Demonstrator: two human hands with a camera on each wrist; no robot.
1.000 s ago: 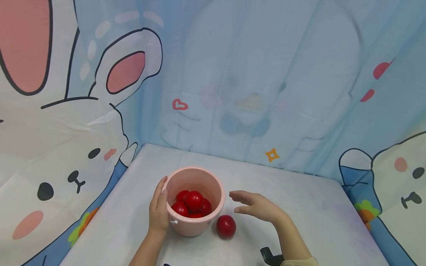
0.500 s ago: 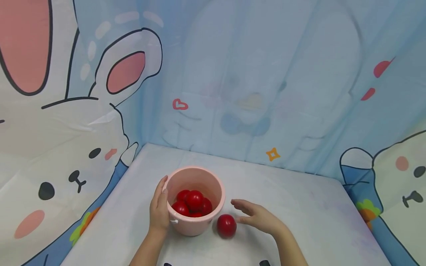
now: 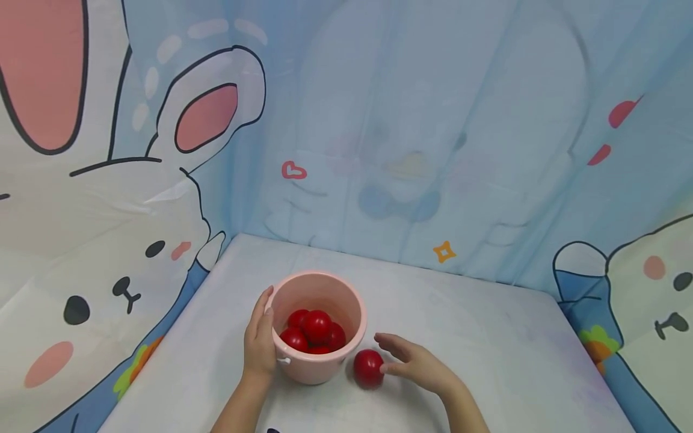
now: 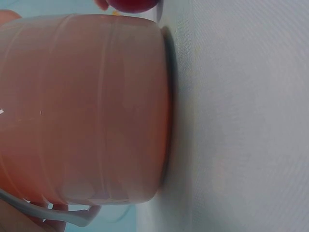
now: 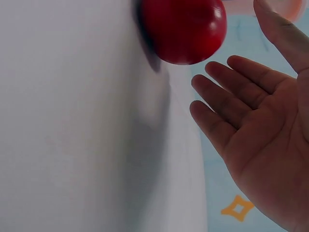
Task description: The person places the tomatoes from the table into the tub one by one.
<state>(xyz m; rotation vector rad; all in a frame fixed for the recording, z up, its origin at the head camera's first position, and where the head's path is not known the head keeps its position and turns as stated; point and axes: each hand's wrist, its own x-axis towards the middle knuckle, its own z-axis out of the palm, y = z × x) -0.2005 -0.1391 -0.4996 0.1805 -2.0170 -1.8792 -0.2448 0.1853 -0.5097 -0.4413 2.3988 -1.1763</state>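
Observation:
A pink bucket (image 3: 351,300) stands upright on the table, holding several shiny red round fruits (image 3: 316,326) that look like apples. My left hand (image 3: 258,346) rests along the bucket's left side with its fingers fairly straight. In the left wrist view, the bucket's wall (image 4: 96,111) fills much of the picture, and some fingers show past its grey handle (image 4: 72,217). One more red fruit (image 3: 368,368) lies on the table, just right of the bucket. Spread around its right side is my right hand (image 3: 422,364), its fingers extended; the right wrist view shows an open palm beside the fruit (image 5: 186,29).
The table has a white cover (image 3: 520,349). Behind it hangs a blue curtain (image 3: 411,120) with cartoon prints, and a printed rabbit (image 3: 135,228) covers the left side. A small dark object (image 3: 273,430) peeks in at the bottom edge.
My right hand has come down and slightly toward the loose red fruit, its thumb now overlapping the fruit's right edge. The bucket and my left hand have stayed in place.

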